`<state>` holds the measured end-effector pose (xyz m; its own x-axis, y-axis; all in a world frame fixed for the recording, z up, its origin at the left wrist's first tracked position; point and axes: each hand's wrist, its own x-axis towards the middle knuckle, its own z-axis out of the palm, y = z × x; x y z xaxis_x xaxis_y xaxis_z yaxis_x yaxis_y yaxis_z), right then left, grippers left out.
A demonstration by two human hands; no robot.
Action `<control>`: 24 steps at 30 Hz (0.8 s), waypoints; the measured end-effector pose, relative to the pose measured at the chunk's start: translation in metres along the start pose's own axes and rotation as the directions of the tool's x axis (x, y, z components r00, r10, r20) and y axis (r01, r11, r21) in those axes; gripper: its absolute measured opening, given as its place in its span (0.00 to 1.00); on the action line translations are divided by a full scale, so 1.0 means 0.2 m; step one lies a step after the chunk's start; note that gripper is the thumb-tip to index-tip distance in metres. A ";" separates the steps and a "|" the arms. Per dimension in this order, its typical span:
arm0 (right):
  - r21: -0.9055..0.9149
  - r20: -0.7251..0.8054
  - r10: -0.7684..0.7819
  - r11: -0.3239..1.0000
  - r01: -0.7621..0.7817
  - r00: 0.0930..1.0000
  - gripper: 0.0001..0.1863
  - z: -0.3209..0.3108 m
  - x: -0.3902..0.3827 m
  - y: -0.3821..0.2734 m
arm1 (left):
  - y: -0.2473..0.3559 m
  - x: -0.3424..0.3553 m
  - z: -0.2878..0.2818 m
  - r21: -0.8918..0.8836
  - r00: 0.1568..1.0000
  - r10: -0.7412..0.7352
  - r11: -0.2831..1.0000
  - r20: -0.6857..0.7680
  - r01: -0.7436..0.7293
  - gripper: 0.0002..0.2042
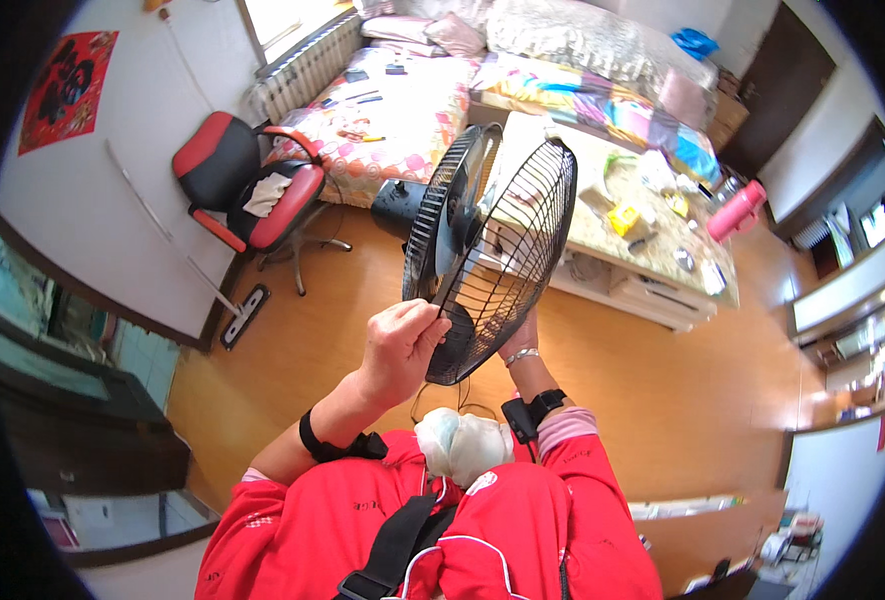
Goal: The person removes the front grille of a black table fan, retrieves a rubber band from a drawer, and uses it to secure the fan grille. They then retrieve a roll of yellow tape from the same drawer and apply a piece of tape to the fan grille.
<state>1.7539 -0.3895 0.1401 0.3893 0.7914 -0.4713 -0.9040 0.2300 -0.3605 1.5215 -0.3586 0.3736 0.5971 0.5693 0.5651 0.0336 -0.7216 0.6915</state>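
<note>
A black fan's front grille is swung out at an angle from its rear cage, with the dark motor housing behind. My left hand is closed on the lower left rim of the front grille, thumb and fingers pinching it. Behind the grille on its lower right is my right hand, its fingers mostly hidden. A crumpled white cloth lies just below the fan, near the front of my red clothing, and a thin cable hangs under the fan.
A low table with clutter and a pink flask stands right of the fan. Beds are behind; a red-and-black chair and a long-handled mop are at left. Wooden floor surrounds me; a dark door is back right.
</note>
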 end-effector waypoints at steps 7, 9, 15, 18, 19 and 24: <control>-0.077 -0.135 0.240 0.965 -0.252 0.961 0.34 -0.21 0.51 -0.11 | 0.02 0.14 0.28 0.303 0.979 -0.144 0.935 -0.145 0.182 0.05; -0.073 -0.064 0.278 0.957 -0.282 0.958 0.35 -0.21 0.59 -0.11 | 0.04 0.15 0.33 0.360 0.958 -0.184 0.897 -0.222 0.256 0.04; -0.046 -0.159 0.300 0.949 -0.311 0.941 0.36 -0.10 0.65 -0.10 | 0.04 0.15 0.37 0.475 0.898 -0.301 0.770 -0.321 0.427 0.02; -0.019 -0.130 0.311 0.949 -0.316 0.941 0.37 -0.07 0.67 -0.09 | 0.05 0.16 0.37 0.538 0.900 -0.289 0.726 -0.326 0.428 0.03; -0.009 -0.131 0.313 0.948 -0.317 0.941 0.37 -0.07 0.68 -0.07 | 0.05 0.17 0.36 0.582 0.899 -0.303 0.687 -0.314 0.435 0.02; -0.017 -0.202 0.318 0.945 -0.328 0.926 0.39 -0.07 0.73 0.00 | 0.07 0.19 0.36 0.711 0.898 -0.313 0.550 -0.310 0.438 0.02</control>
<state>1.8141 -0.2815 0.0602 0.1094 0.6915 -0.7140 -0.9784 -0.0517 -0.2000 1.6019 -0.3750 0.3724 0.2768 0.8592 0.4303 0.8500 -0.4278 0.3074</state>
